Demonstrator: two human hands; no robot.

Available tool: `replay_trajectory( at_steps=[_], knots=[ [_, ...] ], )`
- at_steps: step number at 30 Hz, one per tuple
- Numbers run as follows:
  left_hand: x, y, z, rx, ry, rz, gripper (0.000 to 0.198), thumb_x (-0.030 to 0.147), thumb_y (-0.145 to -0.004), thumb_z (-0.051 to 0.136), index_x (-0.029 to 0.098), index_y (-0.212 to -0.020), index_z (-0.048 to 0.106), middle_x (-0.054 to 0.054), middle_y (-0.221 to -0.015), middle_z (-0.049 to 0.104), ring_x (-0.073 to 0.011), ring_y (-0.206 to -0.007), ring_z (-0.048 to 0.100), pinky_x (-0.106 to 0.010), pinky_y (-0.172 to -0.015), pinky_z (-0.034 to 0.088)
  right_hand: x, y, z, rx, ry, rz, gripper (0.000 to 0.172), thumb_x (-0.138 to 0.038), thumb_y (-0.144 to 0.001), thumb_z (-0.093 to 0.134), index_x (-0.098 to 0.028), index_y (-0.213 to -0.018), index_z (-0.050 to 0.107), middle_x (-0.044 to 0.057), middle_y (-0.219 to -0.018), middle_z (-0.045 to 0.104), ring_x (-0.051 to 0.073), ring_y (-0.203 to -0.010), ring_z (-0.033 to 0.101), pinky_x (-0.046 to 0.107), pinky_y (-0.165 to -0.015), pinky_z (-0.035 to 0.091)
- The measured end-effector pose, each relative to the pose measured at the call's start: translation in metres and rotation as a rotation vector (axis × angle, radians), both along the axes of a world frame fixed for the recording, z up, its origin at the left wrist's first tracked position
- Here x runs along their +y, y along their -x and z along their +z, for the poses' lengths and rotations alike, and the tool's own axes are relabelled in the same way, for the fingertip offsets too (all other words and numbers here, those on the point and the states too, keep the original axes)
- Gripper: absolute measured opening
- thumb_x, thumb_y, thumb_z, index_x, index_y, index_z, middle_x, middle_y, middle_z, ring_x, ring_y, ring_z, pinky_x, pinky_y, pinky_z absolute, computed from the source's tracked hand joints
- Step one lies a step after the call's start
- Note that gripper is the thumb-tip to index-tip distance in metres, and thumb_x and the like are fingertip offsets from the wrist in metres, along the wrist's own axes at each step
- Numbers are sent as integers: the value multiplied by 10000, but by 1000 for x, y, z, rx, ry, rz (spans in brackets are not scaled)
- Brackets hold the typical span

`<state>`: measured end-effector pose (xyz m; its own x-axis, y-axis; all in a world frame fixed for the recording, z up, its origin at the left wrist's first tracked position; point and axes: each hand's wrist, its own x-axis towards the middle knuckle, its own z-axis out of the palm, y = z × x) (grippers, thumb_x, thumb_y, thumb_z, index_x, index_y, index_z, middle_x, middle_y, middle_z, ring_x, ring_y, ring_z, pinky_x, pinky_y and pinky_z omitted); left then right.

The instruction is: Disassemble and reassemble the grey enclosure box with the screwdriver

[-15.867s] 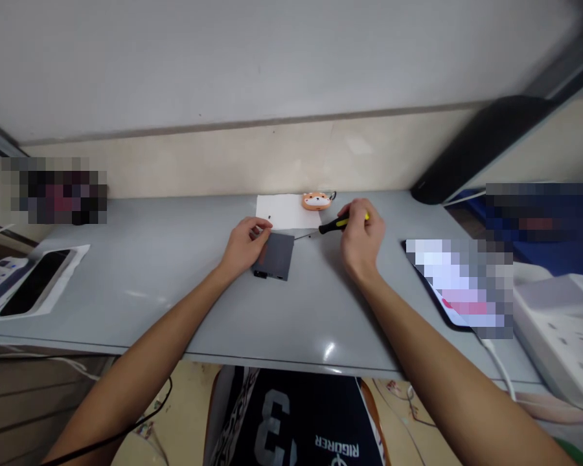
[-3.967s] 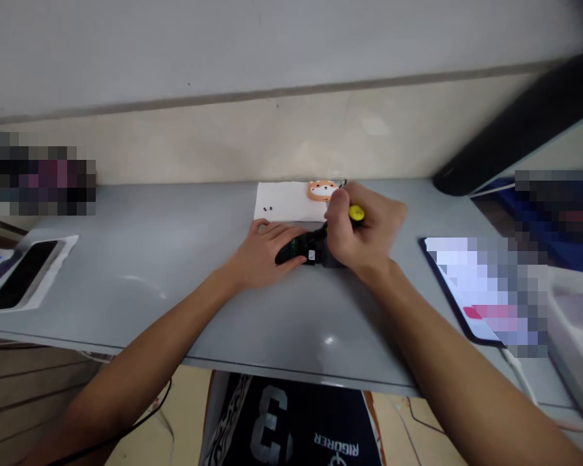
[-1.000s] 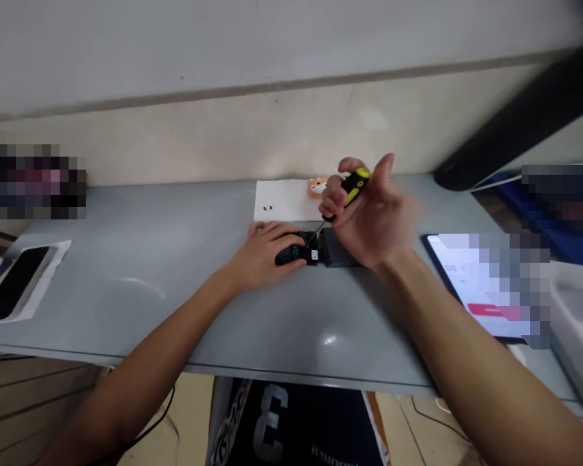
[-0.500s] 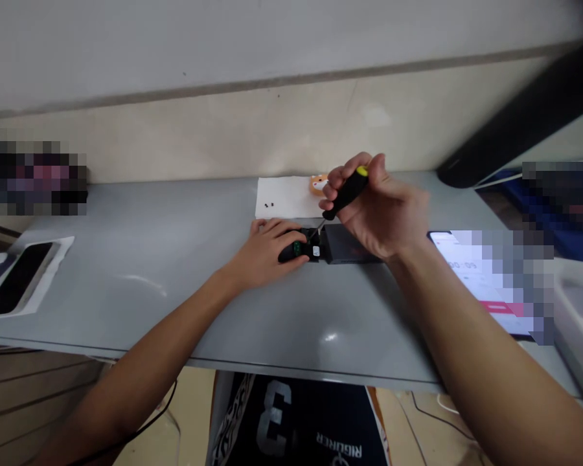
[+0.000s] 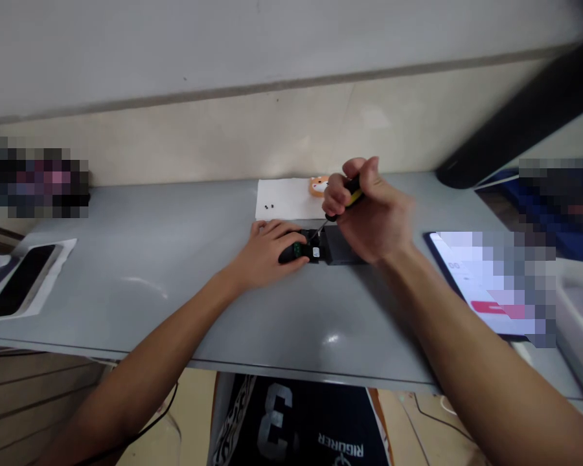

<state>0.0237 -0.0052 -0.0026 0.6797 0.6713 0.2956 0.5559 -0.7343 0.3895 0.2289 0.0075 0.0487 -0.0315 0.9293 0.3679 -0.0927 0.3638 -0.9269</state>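
Note:
My right hand is closed around the black and yellow handle of a screwdriver. The thin shaft slants down to the left, and its tip reaches into a small opened black device. This device has a white label and a bit of green circuit board; I cannot make out its kind. Over its left end lies my left hand, thumb and fingers pressed on either side, gripping it against the table. Touching or very near the device's right side is a flat dark grey block, partly hidden behind my right wrist.
On the grey table, white paper behind my hands bears small black screws and an orange and white animal-faced item. A lit tablet and a white bin stand right; a dark phone lies left.
My right hand has turned the screwdriver, its fingers now curled further over the handle, and has shifted slightly left. My left hand and the device have stayed in place.

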Motion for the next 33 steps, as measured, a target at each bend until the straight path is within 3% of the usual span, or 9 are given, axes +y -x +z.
replay_trajectory(
  at_steps=[4, 8, 14, 18, 22, 29, 33],
  knots=[
    [1, 0, -1, -4, -6, -12, 232, 426, -1007, 622, 272, -1179, 652, -25, -1375, 653, -225, -1266, 569, -438, -1107, 313, 1, -3, 1, 55, -1, -2, 363, -603, -932, 526, -276, -804, 432, 16, -763, 522, 199, -687, 524, 383, -673, 445],
    [1, 0, -1, 10, 5, -9, 235, 431, -1013, 610, 279, -1187, 649, -24, -1382, 652, -234, -1276, 559, -443, -1095, 319, 3, -7, 0, 9, -18, -35, 317, -568, -961, 507, -278, -833, 487, 39, -870, 600, 217, -792, 604, 397, -728, 490],
    [0, 0, 0, -2, 6, -7, 230, 421, -1006, 626, 285, -1190, 649, -8, -1367, 657, -224, -1267, 563, -435, -1082, 314, 5, -10, -3, 160, 98, 35, 280, -570, -984, 471, -320, -1056, 575, 4, -794, 569, 201, -734, 575, 397, -749, 500],
    [1, 0, -1, -7, 4, -9, 234, 413, -999, 641, 278, -1190, 650, -9, -1362, 661, -223, -1273, 563, -429, -1082, 311, -2, -4, 3, 219, 107, 23, 330, -623, -973, 471, -307, -947, 561, -4, -709, 475, 191, -654, 509, 370, -673, 471],
    [1, 0, -1, 1, 16, -8, 241, 421, -1002, 635, 282, -1198, 650, -15, -1386, 651, -228, -1289, 553, -432, -1091, 306, -9, 1, 9, 309, 148, 106, 363, -620, -954, 539, -279, -829, 537, -6, -668, 420, 172, -611, 465, 349, -635, 449],
    [1, 0, -1, -2, 12, -4, 232, 421, -1006, 628, 279, -1188, 650, -9, -1383, 646, -223, -1277, 560, -430, -1084, 307, -7, -3, 8, 302, 90, 101, 356, -568, -959, 582, -257, -787, 564, 32, -839, 576, 184, -789, 570, 355, -737, 485],
    [1, 0, 0, 5, 9, -5, 235, 420, -1004, 628, 274, -1186, 653, -22, -1389, 644, -229, -1285, 555, -432, -1095, 303, -8, -2, 11, 230, 125, 148, 354, -604, -948, 582, -266, -841, 589, 23, -777, 551, 183, -739, 557, 355, -719, 484]
  ],
)
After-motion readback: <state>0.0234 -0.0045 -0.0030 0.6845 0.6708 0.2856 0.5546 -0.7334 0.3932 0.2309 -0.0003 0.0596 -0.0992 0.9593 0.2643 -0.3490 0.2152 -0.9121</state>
